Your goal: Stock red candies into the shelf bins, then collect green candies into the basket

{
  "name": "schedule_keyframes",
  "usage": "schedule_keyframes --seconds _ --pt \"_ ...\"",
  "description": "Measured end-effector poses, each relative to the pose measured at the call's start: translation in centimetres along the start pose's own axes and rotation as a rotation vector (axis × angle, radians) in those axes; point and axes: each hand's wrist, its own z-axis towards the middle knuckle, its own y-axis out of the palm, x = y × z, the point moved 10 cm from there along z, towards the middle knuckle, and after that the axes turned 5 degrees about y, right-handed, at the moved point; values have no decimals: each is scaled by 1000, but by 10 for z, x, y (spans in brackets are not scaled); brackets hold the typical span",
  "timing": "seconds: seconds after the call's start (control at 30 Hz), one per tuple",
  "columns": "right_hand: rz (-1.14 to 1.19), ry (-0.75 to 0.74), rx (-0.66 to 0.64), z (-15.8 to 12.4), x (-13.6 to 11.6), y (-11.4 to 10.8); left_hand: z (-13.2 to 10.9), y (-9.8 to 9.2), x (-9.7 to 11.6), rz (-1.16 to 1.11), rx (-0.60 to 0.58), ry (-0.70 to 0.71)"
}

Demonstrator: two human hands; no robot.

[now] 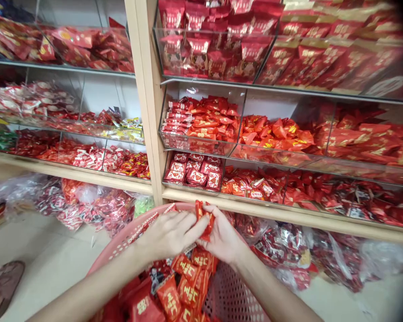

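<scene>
Two bare hands meet over a round pink basket [246,288], gripping small red packets [207,227] with gold print. Take the hands as the centre of the clock. The right hand [224,235] comes in from four o'clock and is clamped on the packets, its fingers curling over their upper end and its thumb below. The packets stand roughly upright in that grip, towards its nine o'clock side, one end poking up past the fingertips (there look to be two packets, though fingers cover part of them). The left hand [174,230] comes in from eight o'clock, back of the hand up, fingers bent and close together. Its fingertips touch the packets from the nine o'clock side; whether they pinch or only press, I cannot tell.

At six o'clock, just below the grip, loose gold-lettered packets [169,297] fill part of the basket, with a larger dark-red packet [144,307] at seven. The basket's holed wall shows at five.

Just left of twelve, on a low shelf, sit red-and-white square packets [195,174] in neat rows. Bright orange-red packets [285,134] are heaped at one o'clock. A pale wooden post [143,80] rises at eleven. Clear bags of sweets [104,210] lie on the floor at nine, and a shoe [10,279] shows at eight, near the edge.
</scene>
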Motion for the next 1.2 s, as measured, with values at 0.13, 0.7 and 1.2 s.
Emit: schedule_keyframes --seconds 0.13,0.7,1.2 --pt "73 5 -36 -5 -3 -3 4 35 2 -34 -168 -29" --pt "-1875 36 -432 -66 47 -37 -105 111 -109 -195 -285 -700" --pt "-2674 -610 -600 -44 113 -78 -137 142 -101 -460 -530 -911"
